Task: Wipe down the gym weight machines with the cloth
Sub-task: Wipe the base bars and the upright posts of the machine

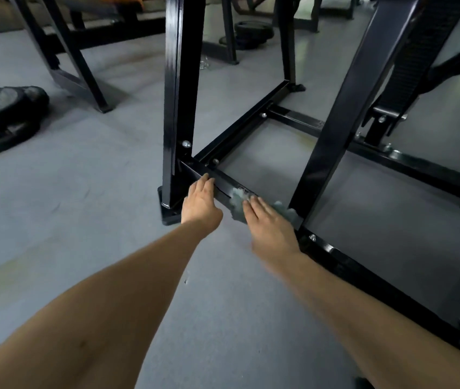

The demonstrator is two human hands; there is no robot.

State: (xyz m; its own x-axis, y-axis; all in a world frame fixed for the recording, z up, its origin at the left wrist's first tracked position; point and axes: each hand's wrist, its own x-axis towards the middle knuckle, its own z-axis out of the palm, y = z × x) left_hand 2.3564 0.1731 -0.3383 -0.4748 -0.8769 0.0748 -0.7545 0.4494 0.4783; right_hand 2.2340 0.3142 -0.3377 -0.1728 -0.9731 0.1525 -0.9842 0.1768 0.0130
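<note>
Cloth (238, 200): grey, crumpled, partly blurred. Lies draped over the top and front face of the low crossbar (195, 169), towards its right end, pressed flat under the right hand (269, 230).

Weight machine (344, 122): glossy black square-tube steel frame with silver bolts, standing on grey floor; upright post at left, slanted post at right, crossbar between them.

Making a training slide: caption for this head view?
Right hand presses grey cloth on low black frame bar; left hand touches the bar.
</note>
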